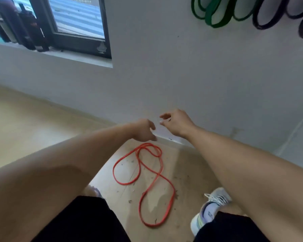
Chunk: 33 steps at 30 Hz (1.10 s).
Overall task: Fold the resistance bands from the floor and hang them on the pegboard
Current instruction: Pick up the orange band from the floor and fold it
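A thin orange-red resistance band (pixel 148 173) lies in loose, crossing loops on the wooden floor between my feet. My left hand (pixel 144 131) hovers just above the band's far end, fingers relaxed and pointing down, holding nothing. My right hand (pixel 175 122) is a little higher and to the right, in front of the wall, fingers loosely bent and empty. Green bands (pixel 215 16) and dark purple bands (pixel 276 16) hang on the wall at the top right; the pegboard itself is out of view.
A white wall (pixel 182 75) stands straight ahead with a baseboard (pixel 168 139) at the floor. A dark-framed window (pixel 80 28) with dark bottles (pixel 24 27) on its sill is at upper left. My white sneaker (pixel 210 208) stands right of the band. Small debris dots the floor.
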Tool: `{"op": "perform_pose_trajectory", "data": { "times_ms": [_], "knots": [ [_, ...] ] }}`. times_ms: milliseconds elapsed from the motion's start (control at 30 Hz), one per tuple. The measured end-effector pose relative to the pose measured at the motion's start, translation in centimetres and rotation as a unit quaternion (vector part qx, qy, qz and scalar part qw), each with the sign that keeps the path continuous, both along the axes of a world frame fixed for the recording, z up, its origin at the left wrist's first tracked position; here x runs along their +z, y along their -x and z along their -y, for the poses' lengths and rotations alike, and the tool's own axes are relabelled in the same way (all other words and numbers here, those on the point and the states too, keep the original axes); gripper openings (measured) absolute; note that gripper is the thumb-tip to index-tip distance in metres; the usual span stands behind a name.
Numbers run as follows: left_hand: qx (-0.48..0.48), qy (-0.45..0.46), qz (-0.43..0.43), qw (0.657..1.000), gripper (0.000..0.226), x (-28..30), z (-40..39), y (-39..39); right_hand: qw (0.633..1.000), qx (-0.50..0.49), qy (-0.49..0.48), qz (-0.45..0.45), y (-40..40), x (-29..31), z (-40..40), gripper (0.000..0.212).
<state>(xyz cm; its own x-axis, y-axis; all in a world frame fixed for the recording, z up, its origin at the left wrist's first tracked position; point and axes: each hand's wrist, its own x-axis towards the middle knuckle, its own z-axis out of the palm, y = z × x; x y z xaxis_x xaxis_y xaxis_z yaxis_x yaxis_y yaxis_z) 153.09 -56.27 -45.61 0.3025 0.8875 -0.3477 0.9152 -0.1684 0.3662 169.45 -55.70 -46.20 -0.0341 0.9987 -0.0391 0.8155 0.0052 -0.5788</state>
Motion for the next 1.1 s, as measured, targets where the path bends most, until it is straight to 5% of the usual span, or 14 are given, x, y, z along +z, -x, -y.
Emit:
{"op": "perform_pose_trajectory", "data": {
  "times_ms": [400, 767, 933, 1100],
  "knots": [
    [-0.008, 0.113, -0.09, 0.989, 0.065, -9.8, -5.6, 7.9, 0.982, 0.093, 0.161, 0.015, 6.5, -18.2, -6.2, 0.02],
    [-0.005, 0.158, -0.09, 0.983, 0.07, -12.2, -7.8, 9.7, 0.925, 0.188, 0.308, 0.122, 13.5, -37.0, -3.1, 0.063],
    [-0.012, 0.18, -0.136, 0.974, 0.071, -13.0, -7.3, 11.2, 0.932, 0.141, 0.248, 0.224, 13.3, -39.9, -1.2, 0.044],
    [-0.004, 0.184, -0.15, 0.971, 0.07, -12.8, -6.9, 12.3, 0.958, 0.114, 0.208, 0.16, 13.1, -39.8, -0.4, 0.02]
  ]
}}
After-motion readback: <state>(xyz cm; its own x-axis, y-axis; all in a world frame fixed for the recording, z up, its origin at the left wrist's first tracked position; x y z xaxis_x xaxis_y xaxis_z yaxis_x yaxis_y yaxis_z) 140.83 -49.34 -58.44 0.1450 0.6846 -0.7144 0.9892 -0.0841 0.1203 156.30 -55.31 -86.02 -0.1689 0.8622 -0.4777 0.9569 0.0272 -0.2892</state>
